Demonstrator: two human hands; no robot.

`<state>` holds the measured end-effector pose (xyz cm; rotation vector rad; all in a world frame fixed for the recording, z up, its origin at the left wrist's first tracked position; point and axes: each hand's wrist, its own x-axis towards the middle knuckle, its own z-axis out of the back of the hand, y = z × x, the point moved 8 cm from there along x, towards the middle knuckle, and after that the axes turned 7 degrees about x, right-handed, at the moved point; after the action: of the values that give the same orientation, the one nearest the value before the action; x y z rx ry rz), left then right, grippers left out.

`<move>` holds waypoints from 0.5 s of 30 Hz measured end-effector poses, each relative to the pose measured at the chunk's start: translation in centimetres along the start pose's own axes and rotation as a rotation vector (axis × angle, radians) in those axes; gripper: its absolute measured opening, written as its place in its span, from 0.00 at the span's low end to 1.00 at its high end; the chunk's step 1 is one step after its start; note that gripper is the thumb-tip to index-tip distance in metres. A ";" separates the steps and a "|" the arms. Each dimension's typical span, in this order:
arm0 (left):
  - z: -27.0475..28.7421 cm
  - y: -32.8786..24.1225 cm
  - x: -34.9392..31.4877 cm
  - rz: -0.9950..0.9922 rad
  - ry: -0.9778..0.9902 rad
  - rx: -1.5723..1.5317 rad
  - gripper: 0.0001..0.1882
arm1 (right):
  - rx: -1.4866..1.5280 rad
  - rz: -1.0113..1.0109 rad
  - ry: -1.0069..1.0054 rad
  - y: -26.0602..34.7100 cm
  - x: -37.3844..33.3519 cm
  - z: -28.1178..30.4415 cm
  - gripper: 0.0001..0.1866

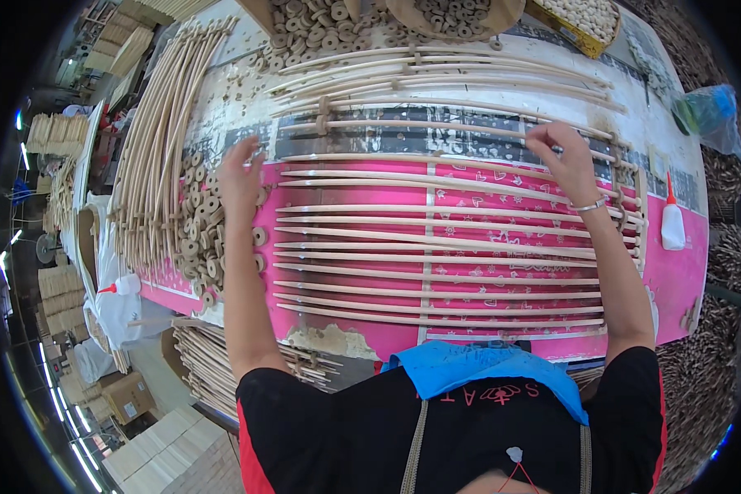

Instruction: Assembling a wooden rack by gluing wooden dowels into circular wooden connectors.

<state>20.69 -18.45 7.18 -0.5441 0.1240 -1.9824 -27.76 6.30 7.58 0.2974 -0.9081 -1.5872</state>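
Note:
Long thin wooden rods (436,258) lie side by side across a pink patterned sheet. My left hand (241,169) hovers by their left ends, fingers drawn together; what they pinch, if anything, is hidden. Over the right part of the upper rods is my right hand (562,156), thumb and fingers curled in near one rod. I cannot make out what this hand grips. Brown wooden rings (323,115) sit around the left ends of upper rods. More rings (619,173) are fitted at the right ends. Beside my left forearm lies a heap of loose rings (199,214).
A bundle of rods with rings (160,140) lies at the left. At the back are a ring pile (309,25) and a yellow box of pale round pieces (589,45). White glue bottles with red tips stand right (673,226) and lie left (128,285).

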 end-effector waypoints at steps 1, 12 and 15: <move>1.0 2.8 -0.8 0.106 0.045 -0.005 0.19 | 0.134 -0.117 0.095 -0.5 -0.7 -0.6 0.09; 2.8 0.3 -5.6 -0.069 0.193 0.278 0.19 | 0.022 -0.038 0.238 0.2 -2.7 -2.7 0.07; 2.4 1.6 -5.4 0.029 0.129 0.094 0.18 | 0.030 -0.072 0.251 0.1 -2.7 -2.8 0.07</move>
<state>24.99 -14.08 7.04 -0.3519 0.1180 -1.9840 -25.22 7.74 5.07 0.5430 -0.7334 -1.5617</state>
